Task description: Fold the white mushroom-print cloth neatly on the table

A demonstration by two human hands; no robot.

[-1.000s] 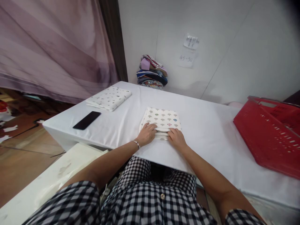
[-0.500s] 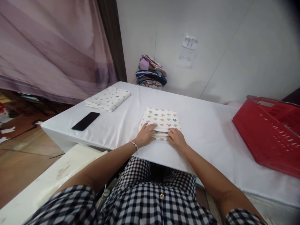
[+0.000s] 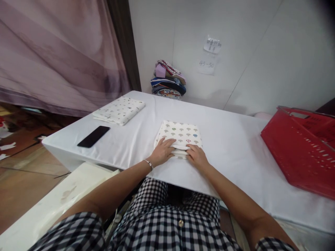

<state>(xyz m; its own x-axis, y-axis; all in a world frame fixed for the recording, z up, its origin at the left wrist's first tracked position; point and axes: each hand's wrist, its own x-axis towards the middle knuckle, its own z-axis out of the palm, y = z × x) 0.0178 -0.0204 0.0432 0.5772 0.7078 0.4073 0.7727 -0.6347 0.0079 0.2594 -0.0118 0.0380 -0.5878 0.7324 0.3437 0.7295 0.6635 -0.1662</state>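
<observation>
A folded white cloth (image 3: 179, 133) printed with small mushrooms lies on the white-covered table in front of me. My left hand (image 3: 163, 151) holds its near left edge, fingers on top and thumb at the lower layers. On the near right edge, my right hand (image 3: 196, 154) grips the layers in the same way. Between the hands, the stacked folds of the near edge show. A second folded white cloth (image 3: 120, 110), with a small dark print, lies apart at the far left of the table.
A black phone (image 3: 94, 136) lies near the table's left end. To the right stands a red plastic basket (image 3: 293, 153). Behind the table's far edge is a pile of folded fabrics (image 3: 169, 82) against the wall. A pale bench (image 3: 70, 195) adjoins my left side.
</observation>
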